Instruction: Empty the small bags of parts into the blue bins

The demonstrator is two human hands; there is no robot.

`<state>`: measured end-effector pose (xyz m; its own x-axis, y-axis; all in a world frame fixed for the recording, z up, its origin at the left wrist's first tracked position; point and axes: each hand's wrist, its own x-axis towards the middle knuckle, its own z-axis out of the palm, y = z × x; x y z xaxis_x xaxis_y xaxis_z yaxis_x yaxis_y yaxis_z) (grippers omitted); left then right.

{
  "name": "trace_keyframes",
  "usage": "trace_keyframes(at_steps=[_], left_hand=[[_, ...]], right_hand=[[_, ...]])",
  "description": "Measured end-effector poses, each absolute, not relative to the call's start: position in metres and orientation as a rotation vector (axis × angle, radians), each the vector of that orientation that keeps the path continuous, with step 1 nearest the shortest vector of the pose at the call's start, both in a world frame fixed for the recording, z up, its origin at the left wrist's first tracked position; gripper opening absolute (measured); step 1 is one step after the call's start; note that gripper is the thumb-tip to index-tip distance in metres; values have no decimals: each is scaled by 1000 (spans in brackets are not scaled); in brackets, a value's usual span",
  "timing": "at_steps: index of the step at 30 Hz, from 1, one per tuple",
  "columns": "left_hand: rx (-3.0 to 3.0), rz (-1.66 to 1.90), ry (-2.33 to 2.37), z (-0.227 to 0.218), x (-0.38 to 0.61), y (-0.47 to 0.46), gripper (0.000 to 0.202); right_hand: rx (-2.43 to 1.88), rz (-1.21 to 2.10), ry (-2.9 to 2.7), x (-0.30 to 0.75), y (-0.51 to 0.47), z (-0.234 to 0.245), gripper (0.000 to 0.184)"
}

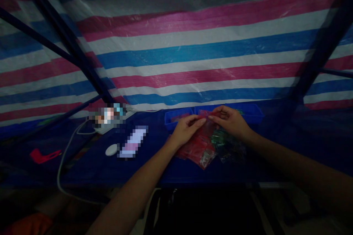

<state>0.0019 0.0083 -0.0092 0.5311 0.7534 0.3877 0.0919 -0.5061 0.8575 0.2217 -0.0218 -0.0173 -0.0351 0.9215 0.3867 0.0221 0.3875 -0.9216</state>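
Two blue containers stood along the far side of the blue table [154, 170], right of the frame's middle. The small tray [169, 125] held something reddish, partly covered by the left hand [186, 130]; the long tray [255, 114], to its right, had a bit of green inside, behind the right hand [231, 119]. What exactly lay in them was too dark to tell.

Both hands were closed at the fingertips, thumbs against fingers, pinching the upper part of a red plastic bag [204, 113] between them, just in front of the trays. Below it, at center right, lay a pile of red bags [194, 150], touching clear bags with green contents [220, 138] on their right.

The table's near edge ran across the lower part of the frame, below the pile. Blue tabletop showed between the left forearm and a blurred-out phone-like thing [134, 141], which lay left of center beside a white disc [111, 149]. Beyond the table's far edge, a striped sheet [198, 51] filled the upper frame, with dark posts slanting at both sides.
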Motion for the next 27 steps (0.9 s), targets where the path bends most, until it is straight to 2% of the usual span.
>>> trace_keyframes(at_steps=[7,12,18,27], left_hand=[[1895,999,720,-16,3,13,38],[1843,1074,744,-12,5,16,35],[1709,1025,618,-14,8,13,44],[1652,944,568,-16,7,15,46]], right_hand=[[-939,922,-1444,221,-24,-15,42],[-920,966,-1516,224,-19,-20,35],[-951,966,-1443,225,-17,-22,39],[-944,1003,-1429,226,-17,-19,39]])
